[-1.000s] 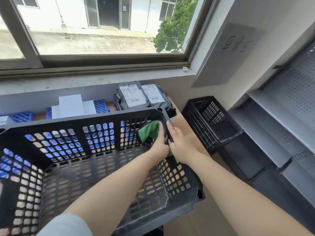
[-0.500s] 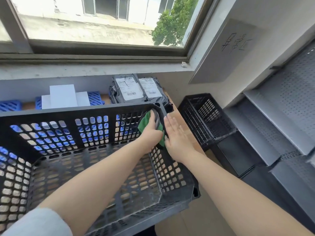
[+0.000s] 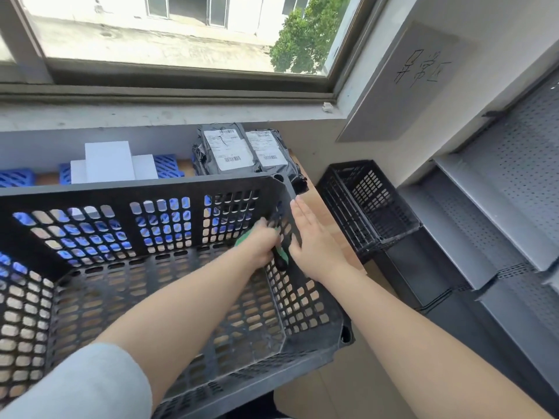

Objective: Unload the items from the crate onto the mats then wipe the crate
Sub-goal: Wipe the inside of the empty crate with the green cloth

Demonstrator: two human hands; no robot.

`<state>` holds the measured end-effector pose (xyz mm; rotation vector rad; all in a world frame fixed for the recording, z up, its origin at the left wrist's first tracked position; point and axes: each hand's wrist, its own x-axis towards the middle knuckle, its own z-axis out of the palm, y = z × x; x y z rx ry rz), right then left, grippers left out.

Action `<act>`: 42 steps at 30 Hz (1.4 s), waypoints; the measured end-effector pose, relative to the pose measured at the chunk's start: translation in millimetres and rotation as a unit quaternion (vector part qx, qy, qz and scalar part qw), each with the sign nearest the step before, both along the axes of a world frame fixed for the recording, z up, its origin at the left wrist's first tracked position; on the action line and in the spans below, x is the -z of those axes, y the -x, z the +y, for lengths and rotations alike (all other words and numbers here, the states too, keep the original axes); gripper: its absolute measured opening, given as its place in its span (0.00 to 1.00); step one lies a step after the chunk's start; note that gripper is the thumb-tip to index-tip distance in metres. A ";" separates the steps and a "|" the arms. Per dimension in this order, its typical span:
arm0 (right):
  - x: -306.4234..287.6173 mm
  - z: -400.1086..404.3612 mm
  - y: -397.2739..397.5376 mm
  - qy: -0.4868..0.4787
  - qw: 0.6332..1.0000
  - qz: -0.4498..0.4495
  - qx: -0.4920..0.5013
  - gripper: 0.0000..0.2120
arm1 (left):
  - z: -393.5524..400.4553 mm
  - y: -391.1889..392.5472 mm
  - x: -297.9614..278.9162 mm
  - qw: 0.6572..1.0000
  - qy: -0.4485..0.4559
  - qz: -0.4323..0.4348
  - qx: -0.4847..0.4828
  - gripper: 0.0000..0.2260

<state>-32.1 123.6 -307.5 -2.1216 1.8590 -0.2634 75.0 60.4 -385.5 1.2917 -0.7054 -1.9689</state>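
A large black perforated crate [image 3: 145, 192] fills the lower left, with nothing inside it. My left hand [image 3: 258, 241] is inside the crate and grips a green cloth [image 3: 242, 239] against the inner face of the right wall. Only small bits of the cloth show around the fingers. My right hand [image 3: 314, 240] lies flat with straight fingers on the outside of that same wall. Behind the crate, two black parcels with white labels [image 3: 242, 151] and white boxes [image 3: 107, 161] sit on blue mats [image 3: 166, 166].
A second, smaller black crate [image 3: 369, 204] stands on the floor to the right, against the wall. Grey perforated metal shelves [image 3: 499, 207] run along the right side. A window sill [image 3: 151, 111] runs behind the table.
My left hand has slid the green cloth down the right wall from near the top corner. My right hand stays flat on the outside of the wall.
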 end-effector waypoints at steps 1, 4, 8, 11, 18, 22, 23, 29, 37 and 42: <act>-1.6 1.1 -0.2 -0.004 1.000 -0.028 0.005 0.34 | -12.0 -3.0 -9.5 0.998 -0.009 0.037 -0.058 0.34; -4.1 3.7 -0.2 -0.013 0.998 -0.060 0.007 0.34 | -13.7 -5.8 -30.7 0.992 -0.015 0.084 -0.093 0.39; -2.5 4.4 -2.3 0.001 1.000 0.010 -0.016 0.36 | 37.2 4.2 -4.3 0.989 0.092 -0.073 0.090 0.43; 0.1 5.8 -1.2 0.053 0.992 0.102 -0.050 0.34 | 42.6 8.3 23.0 0.994 0.008 -0.071 0.077 0.39; -0.9 4.7 0.7 0.057 0.996 0.060 -0.041 0.31 | 6.0 -2.3 -3.4 0.995 0.019 -0.102 -0.007 0.28; -0.5 4.9 -2.0 0.066 0.997 0.032 -0.030 0.31 | 13.3 -2.1 -28.3 0.991 0.093 -0.069 0.064 0.42; -0.6 5.2 -2.4 0.065 0.997 0.027 -0.028 0.32 | 20.3 -0.3 -30.6 0.989 0.102 -0.061 0.082 0.45; -7.2 5.4 -1.3 0.002 0.994 -0.111 -0.009 0.35 | 31.5 -19.5 -38.6 0.989 0.118 0.003 0.095 0.44; -31.4 11.1 -11.6 -0.033 0.998 -0.058 -0.005 0.32 | 19.2 -13.3 -62.7 0.942 0.226 -0.149 0.200 0.42; -37.2 17.4 -11.9 -0.016 0.997 -0.080 0.006 0.25 | 77.2 -16.1 -20.7 0.875 0.247 -0.207 0.361 0.51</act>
